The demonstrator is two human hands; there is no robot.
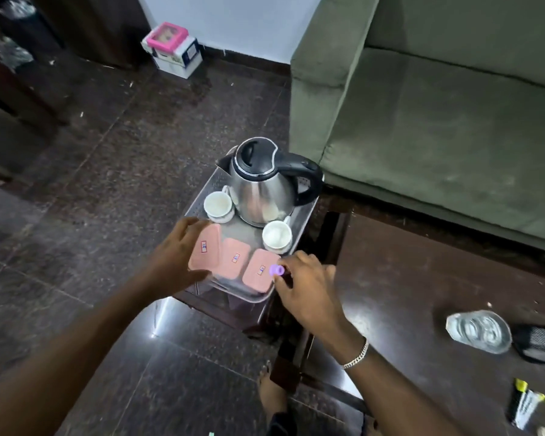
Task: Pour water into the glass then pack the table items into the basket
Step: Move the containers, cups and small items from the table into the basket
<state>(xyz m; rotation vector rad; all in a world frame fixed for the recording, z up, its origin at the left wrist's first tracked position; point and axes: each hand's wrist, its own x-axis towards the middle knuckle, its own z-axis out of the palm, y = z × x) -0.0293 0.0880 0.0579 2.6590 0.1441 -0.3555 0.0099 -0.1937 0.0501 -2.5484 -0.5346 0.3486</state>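
A clear plastic basket stands at the table's left end. In it are a steel kettle with a black handle, two white cups and three pink-lidded containers. My left hand grips the leftmost container, which is tilted in the basket. My right hand pinches a small purple cap over the rightmost container. A glass stands on the dark table at the right.
A green sofa stands behind the table. A black mesh item lies beside the glass, and markers lie near the table's front right. A white box with a pink frame sits on the dark floor. My foot shows below the table.
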